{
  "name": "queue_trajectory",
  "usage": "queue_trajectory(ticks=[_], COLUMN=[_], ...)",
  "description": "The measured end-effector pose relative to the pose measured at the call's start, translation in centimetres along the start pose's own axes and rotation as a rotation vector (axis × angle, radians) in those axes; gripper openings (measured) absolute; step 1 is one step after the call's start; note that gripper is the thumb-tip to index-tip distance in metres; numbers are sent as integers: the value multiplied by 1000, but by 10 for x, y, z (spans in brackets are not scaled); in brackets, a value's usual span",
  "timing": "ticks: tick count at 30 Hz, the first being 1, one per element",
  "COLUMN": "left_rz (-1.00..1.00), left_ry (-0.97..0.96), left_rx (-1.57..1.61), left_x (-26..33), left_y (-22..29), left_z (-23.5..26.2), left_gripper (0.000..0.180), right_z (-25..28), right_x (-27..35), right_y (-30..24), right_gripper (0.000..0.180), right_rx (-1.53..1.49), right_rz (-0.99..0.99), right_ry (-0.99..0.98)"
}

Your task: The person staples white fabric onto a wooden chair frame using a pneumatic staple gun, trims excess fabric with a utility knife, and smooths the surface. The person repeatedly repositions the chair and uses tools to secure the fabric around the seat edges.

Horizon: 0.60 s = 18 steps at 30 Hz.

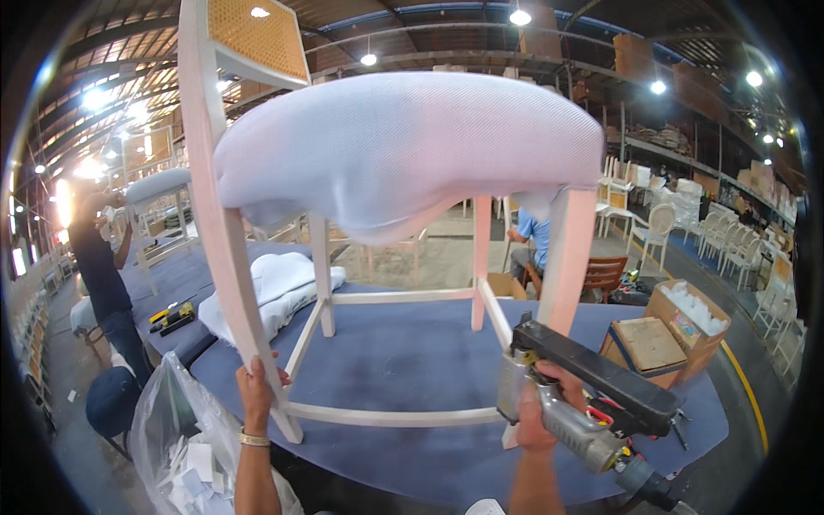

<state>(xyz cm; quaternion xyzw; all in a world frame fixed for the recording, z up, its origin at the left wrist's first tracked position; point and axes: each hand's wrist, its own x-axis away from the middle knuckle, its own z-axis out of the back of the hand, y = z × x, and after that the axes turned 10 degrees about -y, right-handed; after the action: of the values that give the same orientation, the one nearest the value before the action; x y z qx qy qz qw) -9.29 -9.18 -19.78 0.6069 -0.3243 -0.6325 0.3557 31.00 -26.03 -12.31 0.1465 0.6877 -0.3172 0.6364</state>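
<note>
A white wooden chair point(237, 283) with a woven cane back panel point(257, 34) stands upright on the table before me. Pale fabric point(412, 146) covers its padded seat, and the lower edge of that fabric hangs loose and sagging under the front. My left hand point(255, 390) is closed around the lower part of the leg on the left. In my right hand point(536, 416) is a pneumatic staple gun point(579, 433), its black magazine uppermost and a hose at its lower end. The tool's nose is beside the right legs; whether it touches them I cannot tell.
Blue-grey cloth covers the table point(386, 360). Folded white fabric point(275, 287) and a yellow-black power tool point(172, 318) lie left. Cardboard boxes point(687, 326) stand right, near loose hand tools. A clear bag of scraps point(184, 446) is at lower left. Co-workers are left point(107, 266) and beyond the chair point(534, 232).
</note>
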Motion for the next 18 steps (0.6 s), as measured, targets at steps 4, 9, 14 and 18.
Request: queue_trajectory(ticks=[4,9,14,18], left_rz=[-16,-97,-1028,-1494], left_ry=[40,31,269,-4], left_rx=[-37,-275,-815,-978], left_x=[19,26,-45,-147], left_y=[9,39,205,352], left_z=[-38,-32,-49,-134], left_gripper=[69,65,82,72], right_z=[-12,-18,14,26], right_x=[6,10,19,10], right_y=[-3,-25,-21,-28], right_gripper=[32,32,32,31], right_rx=[-71,-110,584,158], right_rz=[-3,-74,168,1], right_ry=[69,59,-149,-84])
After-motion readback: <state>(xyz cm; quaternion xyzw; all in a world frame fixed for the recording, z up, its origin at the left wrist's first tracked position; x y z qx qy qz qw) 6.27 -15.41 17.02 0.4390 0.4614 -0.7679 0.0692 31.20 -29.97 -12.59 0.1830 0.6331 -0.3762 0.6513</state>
